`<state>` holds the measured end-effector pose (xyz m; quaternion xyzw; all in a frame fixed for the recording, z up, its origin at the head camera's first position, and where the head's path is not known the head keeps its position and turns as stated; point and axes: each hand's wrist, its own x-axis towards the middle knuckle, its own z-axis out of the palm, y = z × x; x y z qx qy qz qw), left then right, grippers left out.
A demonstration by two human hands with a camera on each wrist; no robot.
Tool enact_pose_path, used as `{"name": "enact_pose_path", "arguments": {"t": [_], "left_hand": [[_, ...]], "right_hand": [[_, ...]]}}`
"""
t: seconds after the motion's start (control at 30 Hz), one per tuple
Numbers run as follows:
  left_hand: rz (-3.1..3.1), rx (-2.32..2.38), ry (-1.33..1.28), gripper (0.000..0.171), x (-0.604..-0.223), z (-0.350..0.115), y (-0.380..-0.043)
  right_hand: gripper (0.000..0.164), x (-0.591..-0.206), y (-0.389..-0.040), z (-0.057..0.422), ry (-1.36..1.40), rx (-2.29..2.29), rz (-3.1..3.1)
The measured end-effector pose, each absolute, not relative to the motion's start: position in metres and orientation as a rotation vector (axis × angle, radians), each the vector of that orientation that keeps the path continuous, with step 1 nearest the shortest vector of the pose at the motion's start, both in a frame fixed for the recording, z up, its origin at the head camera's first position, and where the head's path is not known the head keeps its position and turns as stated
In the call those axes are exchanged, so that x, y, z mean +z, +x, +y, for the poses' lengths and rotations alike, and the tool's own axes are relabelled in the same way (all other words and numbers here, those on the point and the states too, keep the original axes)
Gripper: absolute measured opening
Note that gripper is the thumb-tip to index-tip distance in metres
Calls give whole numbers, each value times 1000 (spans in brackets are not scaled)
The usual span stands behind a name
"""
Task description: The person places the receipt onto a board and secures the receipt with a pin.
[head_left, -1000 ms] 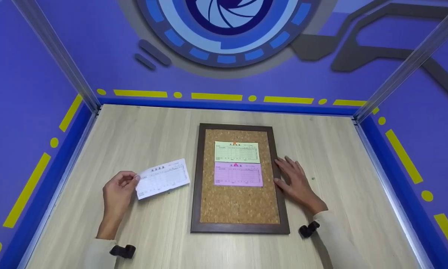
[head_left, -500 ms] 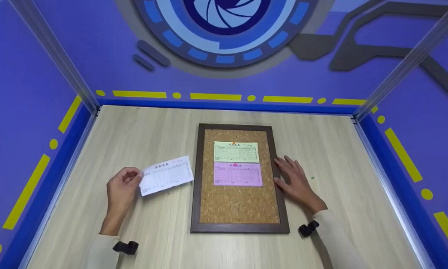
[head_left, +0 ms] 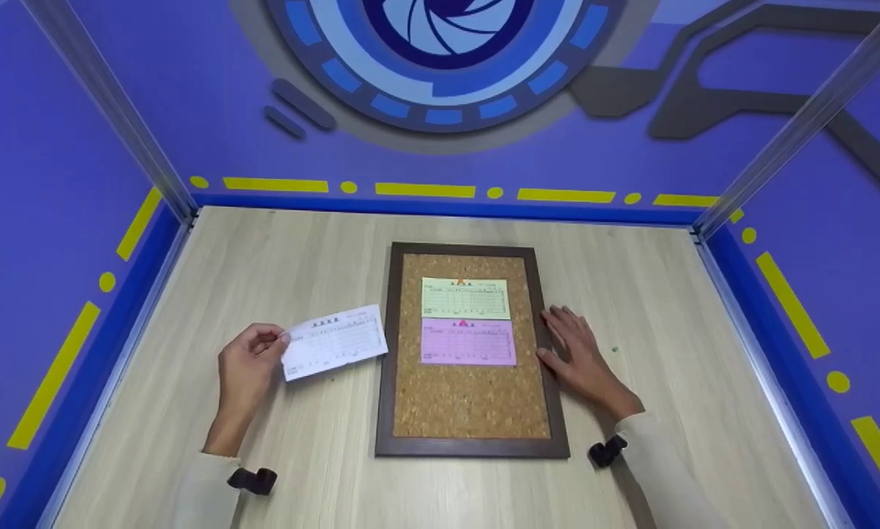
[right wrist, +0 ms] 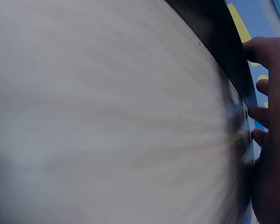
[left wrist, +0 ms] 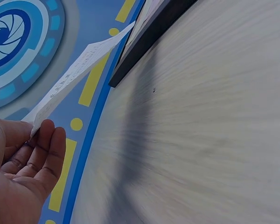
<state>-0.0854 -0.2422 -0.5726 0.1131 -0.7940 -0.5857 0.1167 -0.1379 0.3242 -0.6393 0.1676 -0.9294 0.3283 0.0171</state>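
My left hand (head_left: 247, 371) pinches the left end of a white printed form slip (head_left: 335, 342) between thumb and fingers. In the left wrist view the slip (left wrist: 74, 74) is held above the table and slants toward the board. In the head view its right edge meets the left frame of a cork board (head_left: 469, 404) with a dark brown border. A green slip (head_left: 465, 300) with an orange pin and, below it, a purple slip (head_left: 468, 344) with a pink pin are on the cork. My right hand (head_left: 583, 360) rests its fingertips against the board's right frame edge.
The board lies on a pale wood-grain table (head_left: 300, 242). Blue panels with yellow marks (head_left: 425, 190) enclose the table at the back and both sides. A tiny green speck (head_left: 615, 350) lies right of the right hand.
My left hand has moved right and slightly away from me, carrying the white slip up to the board's left edge. The right hand and the board have stayed in place.
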Motion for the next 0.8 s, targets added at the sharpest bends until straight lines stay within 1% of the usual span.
{"name": "enact_pose_path", "arguments": {"t": [0.13,0.27,0.57,0.8], "left_hand": [[-2331,-1704,330,10,-571,-241,-87],[-2327,-1708,308,11,-568,-240,-87],[-2362,-1680,256,11,-564,-234,-86],[-2368,-1704,259,10,-565,-229,-87]], "right_hand": [[72,-635,-136,318,503,1103,-2839],[69,-630,-135,309,573,1112,-2771],[53,-616,-128,277,751,1045,-2700],[52,-612,-119,259,854,1031,-2616]]}}
